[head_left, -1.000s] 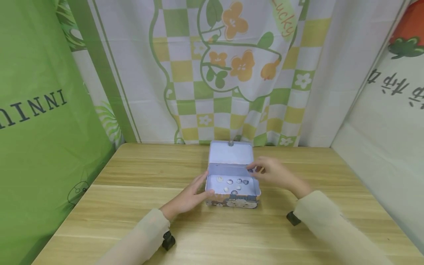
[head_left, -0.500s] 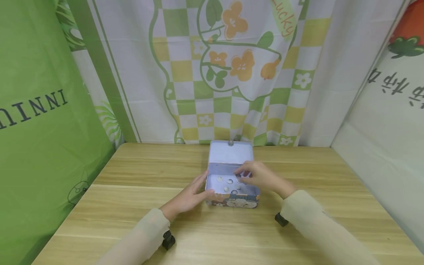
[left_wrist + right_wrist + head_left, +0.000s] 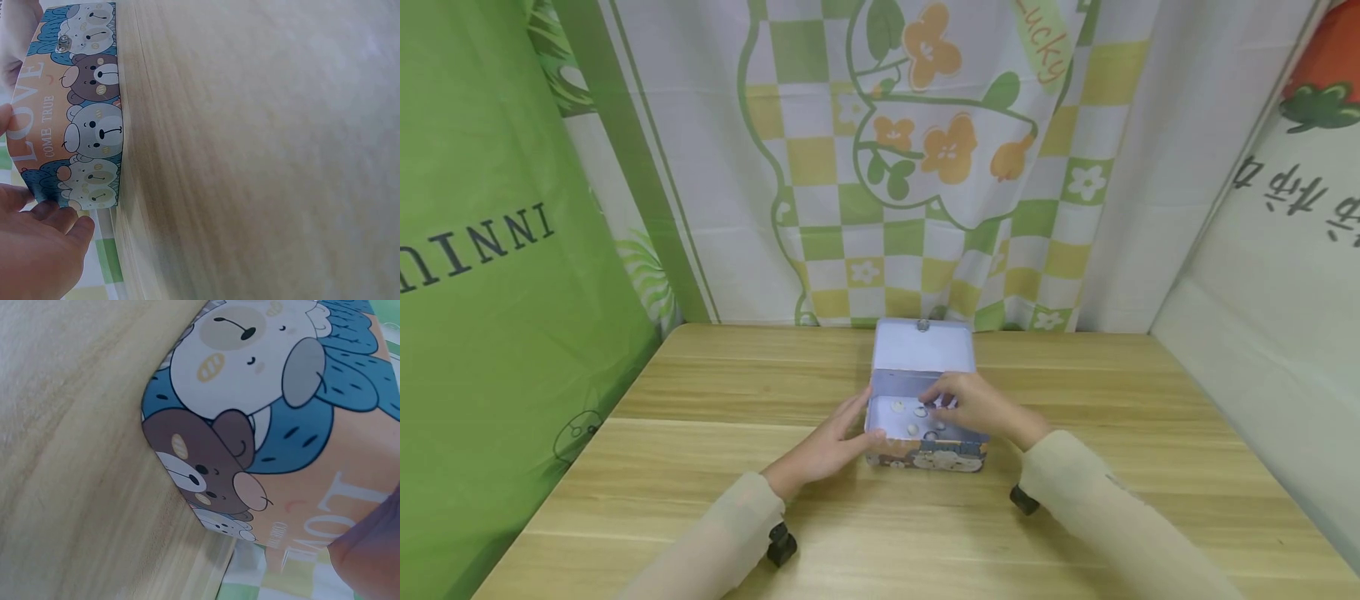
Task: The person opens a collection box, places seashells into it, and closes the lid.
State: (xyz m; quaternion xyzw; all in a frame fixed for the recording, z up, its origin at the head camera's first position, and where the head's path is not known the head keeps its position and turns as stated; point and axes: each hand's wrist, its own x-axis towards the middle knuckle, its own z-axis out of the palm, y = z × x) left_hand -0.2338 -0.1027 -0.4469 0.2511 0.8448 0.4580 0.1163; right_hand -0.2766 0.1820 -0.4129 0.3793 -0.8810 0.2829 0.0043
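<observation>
A tin box (image 3: pixel 951 458) printed with bears and the word LOVE stands with its lid (image 3: pixel 917 346) raised. Several small, pale and grey rounded pieces, like shells or pebbles, lie on its floor, one pale piece (image 3: pixel 898 406) at the left. My left hand (image 3: pixel 827 446) rests against the box's left side, fingers extended along it and thumb at the front rim. My right hand (image 3: pixel 977 408) reaches in over the right wall, thumb and forefinger close together above the pieces. I cannot tell whether a piece is between them. The hand covers the right part of the interior.
The box stands toward the back of a wooden table (image 3: pixel 700 467). Behind it hangs a checkered, flowered curtain (image 3: pixel 865 242). A green cloth (image 3: pixel 490 333) is at the left and a white one (image 3: pixel 1262 333) at the right. A black wrist camera (image 3: pixel 782 546) is on the left forearm.
My right hand has moved left from the box's right wall to over its middle, covering pieces that showed earlier. The left hand and the box have stayed in place.
</observation>
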